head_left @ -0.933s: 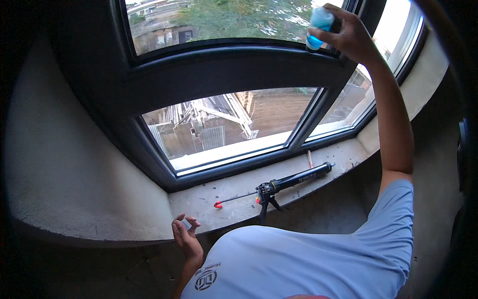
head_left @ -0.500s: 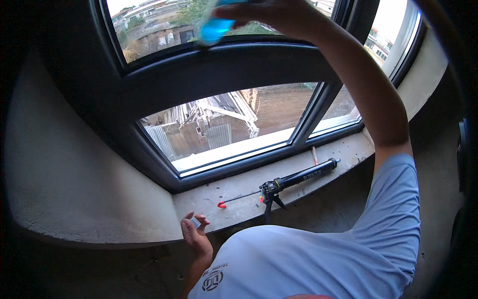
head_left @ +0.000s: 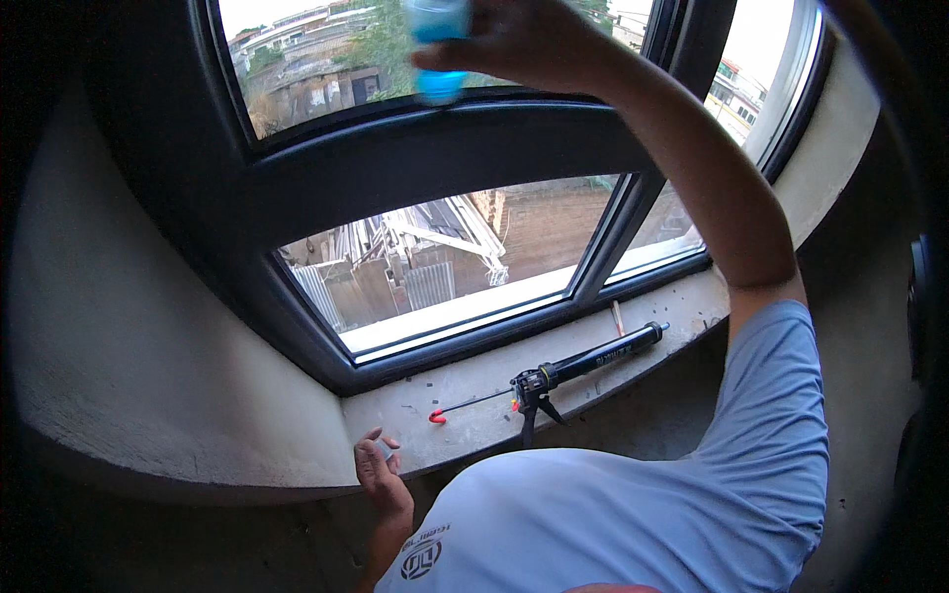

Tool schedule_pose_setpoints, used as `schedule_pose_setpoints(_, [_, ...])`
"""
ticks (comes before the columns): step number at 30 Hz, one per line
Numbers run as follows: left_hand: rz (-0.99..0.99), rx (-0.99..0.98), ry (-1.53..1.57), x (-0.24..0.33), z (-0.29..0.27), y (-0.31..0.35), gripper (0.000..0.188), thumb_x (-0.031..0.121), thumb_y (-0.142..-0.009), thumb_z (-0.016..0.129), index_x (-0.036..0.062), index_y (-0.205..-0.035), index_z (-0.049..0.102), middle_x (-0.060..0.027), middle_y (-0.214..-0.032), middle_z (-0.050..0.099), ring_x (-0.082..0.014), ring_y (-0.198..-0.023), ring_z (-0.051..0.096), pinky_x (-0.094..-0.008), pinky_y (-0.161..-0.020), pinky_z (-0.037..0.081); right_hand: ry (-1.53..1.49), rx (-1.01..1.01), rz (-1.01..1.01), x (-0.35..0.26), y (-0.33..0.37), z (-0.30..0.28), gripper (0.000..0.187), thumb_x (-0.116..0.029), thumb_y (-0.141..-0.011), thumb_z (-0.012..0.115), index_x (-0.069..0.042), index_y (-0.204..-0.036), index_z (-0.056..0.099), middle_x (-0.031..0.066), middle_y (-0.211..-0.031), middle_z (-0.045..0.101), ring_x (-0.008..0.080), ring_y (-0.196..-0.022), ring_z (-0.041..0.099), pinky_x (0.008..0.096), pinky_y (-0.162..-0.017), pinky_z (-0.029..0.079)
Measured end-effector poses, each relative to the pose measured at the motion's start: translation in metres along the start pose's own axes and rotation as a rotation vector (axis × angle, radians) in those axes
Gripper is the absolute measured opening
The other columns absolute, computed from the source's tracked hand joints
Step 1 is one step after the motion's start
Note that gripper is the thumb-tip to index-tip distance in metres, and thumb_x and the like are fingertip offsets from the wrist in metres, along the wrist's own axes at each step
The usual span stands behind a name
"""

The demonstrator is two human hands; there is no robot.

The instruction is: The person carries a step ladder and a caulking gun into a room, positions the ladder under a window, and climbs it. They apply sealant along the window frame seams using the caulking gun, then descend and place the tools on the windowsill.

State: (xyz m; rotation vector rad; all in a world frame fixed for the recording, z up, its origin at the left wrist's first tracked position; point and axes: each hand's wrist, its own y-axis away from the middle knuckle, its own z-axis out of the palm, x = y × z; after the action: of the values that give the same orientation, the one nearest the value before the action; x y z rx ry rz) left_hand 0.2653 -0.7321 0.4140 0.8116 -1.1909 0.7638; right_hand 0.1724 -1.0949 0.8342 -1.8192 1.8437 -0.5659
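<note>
Raised at the top of the view, my right hand grips a clear spray bottle or similar bottle of blue liquid; its kind is not certain, as its top is cut off. The bottle is in front of the upper window pane, just above the black crossbar. Low beside the sill's left end, my left hand is curled, with a small pale flat piece between thumb and fingers. On the sill lies a black caulking gun, its rod ending in a red hook.
The concrete windowsill carries dark crumbs and a thin wooden stick behind the gun. A curved plastered wall borders the window on the left. Outside the lower pane, a pile of pale planks shows.
The bottle in my right hand has gone from tilted to more upright and shifted slightly right and down. My left hand stays near the sill, almost unmoved.
</note>
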Motion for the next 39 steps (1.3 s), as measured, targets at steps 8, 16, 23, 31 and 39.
schedule_pose_setpoints(8, [0.010, -0.050, 0.202, -0.018, 0.003, 0.012, 0.038, 0.034, -0.107, 0.053, 0.0040, -0.131, 0.051, -0.0102, -0.108, 0.065, -0.0104, -0.085, 0.051, -0.0235, -0.077, 0.043, -0.461, 0.119, 0.286, 0.060, 0.044, -0.018, 0.052, -0.039, -0.089, 0.079, 0.006, -0.110, 0.063, 0.0115, -0.088, 0.071, 0.0164, -0.082, 0.070, 0.0321, -0.076, 0.058])
schedule_pose_setpoints(16, [0.056, -0.019, 0.199, -0.027, -0.013, 0.010, 0.029, 0.021, -0.099, 0.068, 0.0041, -0.118, 0.055, -0.0112, -0.110, 0.065, -0.0120, -0.083, 0.056, -0.0235, -0.075, 0.048, 0.447, 0.161, 0.200, 0.087, 0.109, -0.051, 0.067, -0.054, -0.088, 0.074, -0.002, -0.128, 0.061, 0.0181, -0.104, 0.070, 0.0278, -0.094, 0.073, 0.0398, -0.082, 0.063])
schedule_pose_setpoints(23, [0.047, -0.085, 0.111, -0.029, 0.008, 0.007, 0.032, 0.019, -0.097, 0.072, 0.0048, -0.122, 0.059, -0.0029, -0.100, 0.061, -0.0122, -0.084, 0.055, -0.0305, -0.076, 0.050, -0.456, 0.057, -0.082, -0.015, -0.010, 0.030, 0.055, -0.043, -0.088, 0.080, 0.004, -0.110, 0.062, 0.0123, -0.086, 0.071, 0.0169, -0.078, 0.069, 0.0321, -0.070, 0.058])
schedule_pose_setpoints(31, [0.059, -0.084, 0.465, -0.012, 0.017, 0.047, 0.037, 0.016, -0.099, 0.068, 0.0043, -0.128, 0.049, -0.0096, -0.106, 0.063, -0.0197, -0.094, 0.064, -0.0400, -0.091, 0.056, -0.898, -0.073, -0.115, -0.040, 0.129, 0.111, 0.037, -0.031, -0.093, 0.075, -0.004, -0.113, 0.061, 0.0097, -0.095, 0.066, 0.0153, -0.086, 0.070, 0.0280, -0.074, 0.060])
schedule_pose_setpoints(39, [0.097, -0.291, 0.209, 0.033, 0.051, 0.070, 0.038, 0.013, -0.095, 0.073, 0.0037, -0.128, 0.056, -0.0108, -0.115, 0.068, -0.0178, -0.109, 0.065, -0.0346, -0.095, 0.055, -1.576, 0.074, 0.657, -0.097, 0.305, 0.185, 0.039, -0.030, -0.094, 0.073, -0.003, -0.118, 0.059, 0.0124, -0.099, 0.066, 0.0196, -0.085, 0.071, 0.0357, -0.078, 0.064])
